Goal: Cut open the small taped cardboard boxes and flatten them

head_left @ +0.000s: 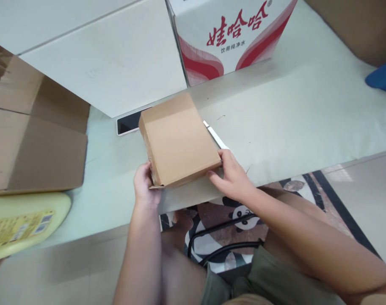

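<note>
A flat brown cardboard box (pixel 180 140) is held between my two hands at the front part of the pale table. My left hand (pixel 145 184) is closed around its near left corner, where the edge looks torn and a small flap sticks out. At the near right corner, my right hand (pixel 229 173) grips the box with the thumb in front and the fingers at the side. Right beside the box, a white utility knife (pixel 216 136) lies on the table, its near end close to my right fingers. Behind the box's left corner rests a phone (pixel 128 123), partly covered by the box.
Large white boxes (pixel 110 63) and a white-and-red carton (pixel 231 42) stand at the back. Left are a big cardboard box (pixel 47 148) and a yellow bottle (pixel 28 224). A blue object (pixel 383 78) sits at the right, by a brown shape. The table's front edge is close.
</note>
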Available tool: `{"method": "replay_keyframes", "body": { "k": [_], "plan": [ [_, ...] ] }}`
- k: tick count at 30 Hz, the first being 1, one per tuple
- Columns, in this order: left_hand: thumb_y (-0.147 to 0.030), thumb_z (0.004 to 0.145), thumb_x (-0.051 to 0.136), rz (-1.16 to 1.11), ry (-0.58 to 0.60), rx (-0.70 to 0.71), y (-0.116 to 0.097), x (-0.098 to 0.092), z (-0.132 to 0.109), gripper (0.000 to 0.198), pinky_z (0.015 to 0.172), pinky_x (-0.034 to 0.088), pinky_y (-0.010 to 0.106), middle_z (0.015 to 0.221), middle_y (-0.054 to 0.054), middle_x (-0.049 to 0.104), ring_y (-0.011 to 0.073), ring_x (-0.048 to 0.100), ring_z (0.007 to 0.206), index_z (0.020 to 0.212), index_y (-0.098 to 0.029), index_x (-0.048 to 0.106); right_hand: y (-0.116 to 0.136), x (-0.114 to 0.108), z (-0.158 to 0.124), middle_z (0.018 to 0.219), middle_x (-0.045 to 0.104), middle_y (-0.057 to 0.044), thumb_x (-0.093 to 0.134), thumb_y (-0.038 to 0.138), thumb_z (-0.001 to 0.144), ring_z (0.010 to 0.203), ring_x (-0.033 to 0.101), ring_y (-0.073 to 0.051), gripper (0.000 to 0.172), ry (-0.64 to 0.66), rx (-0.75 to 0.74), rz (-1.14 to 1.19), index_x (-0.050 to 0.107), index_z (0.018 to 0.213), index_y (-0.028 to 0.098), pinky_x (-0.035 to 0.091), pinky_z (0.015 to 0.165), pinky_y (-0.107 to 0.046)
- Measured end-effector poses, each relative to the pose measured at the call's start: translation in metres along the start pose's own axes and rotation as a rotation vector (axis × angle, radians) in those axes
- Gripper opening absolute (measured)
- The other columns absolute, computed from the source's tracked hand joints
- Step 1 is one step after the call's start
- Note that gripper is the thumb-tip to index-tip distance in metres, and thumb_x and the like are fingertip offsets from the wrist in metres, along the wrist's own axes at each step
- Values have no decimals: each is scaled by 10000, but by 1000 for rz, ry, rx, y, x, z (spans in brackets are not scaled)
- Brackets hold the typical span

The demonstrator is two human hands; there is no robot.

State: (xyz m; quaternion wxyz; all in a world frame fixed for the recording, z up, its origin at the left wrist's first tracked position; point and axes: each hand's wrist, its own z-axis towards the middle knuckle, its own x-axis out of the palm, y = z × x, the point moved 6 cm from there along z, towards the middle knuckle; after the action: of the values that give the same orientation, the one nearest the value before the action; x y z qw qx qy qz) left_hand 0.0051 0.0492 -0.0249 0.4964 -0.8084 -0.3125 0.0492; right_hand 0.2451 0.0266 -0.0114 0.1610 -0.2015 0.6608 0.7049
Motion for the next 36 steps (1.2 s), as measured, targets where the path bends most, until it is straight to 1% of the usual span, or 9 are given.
{"method": "replay_keyframes", "body": {
  "k": [5,11,14,17,22,31,36],
  "plan": [
    [-302,727,619,1,22,7,1,-1,1,163,679,551,289,748,29,725,187,691,680,775,-174,708,-1,0,0,1037,537,-104,547,333,805,917,549,-269,297,12,9,-2,397,1040,231,482,808,-439],
    [-275,733,594,-30,-20,-25,0,1,-2,163,597,513,261,716,24,716,151,646,592,731,-155,705,-1,0,1,1018,530,-98,535,329,803,896,531,-259,281,0,-15,-14,388,1021,232,467,786,-422],
    [-290,706,616,-30,-10,-17,-1,2,-2,161,586,501,252,708,15,711,148,642,597,733,-160,707,-1,1,1,1012,526,-95,536,333,803,890,529,-255,284,-4,-22,-16,392,1025,229,468,781,-418],
    [-295,683,635,-25,-3,-13,-1,1,-2,160,598,500,252,714,10,709,148,642,618,738,-163,707,-2,2,1,1018,525,-99,535,337,806,895,529,-256,287,-1,-21,-14,397,1031,226,471,779,-420],
    [-286,689,630,-44,-20,-16,0,1,-2,162,612,500,254,714,9,707,144,644,638,732,-151,709,-3,2,1,1014,525,-99,534,340,807,888,526,-257,280,-1,-16,-19,395,1025,230,472,762,-419],
    [-327,666,662,-12,36,19,1,0,2,196,633,519,271,731,15,710,162,657,636,765,-163,702,-4,2,1,1010,513,-99,533,352,793,900,525,-263,293,10,-7,-8,390,1017,229,472,781,-429],
    [-331,654,659,-25,37,-7,3,-1,2,201,684,541,289,731,17,712,181,681,678,758,-164,703,-3,1,1,999,502,-93,541,345,791,895,525,-264,285,12,0,-3,379,998,233,465,786,-429]
  ]
}}
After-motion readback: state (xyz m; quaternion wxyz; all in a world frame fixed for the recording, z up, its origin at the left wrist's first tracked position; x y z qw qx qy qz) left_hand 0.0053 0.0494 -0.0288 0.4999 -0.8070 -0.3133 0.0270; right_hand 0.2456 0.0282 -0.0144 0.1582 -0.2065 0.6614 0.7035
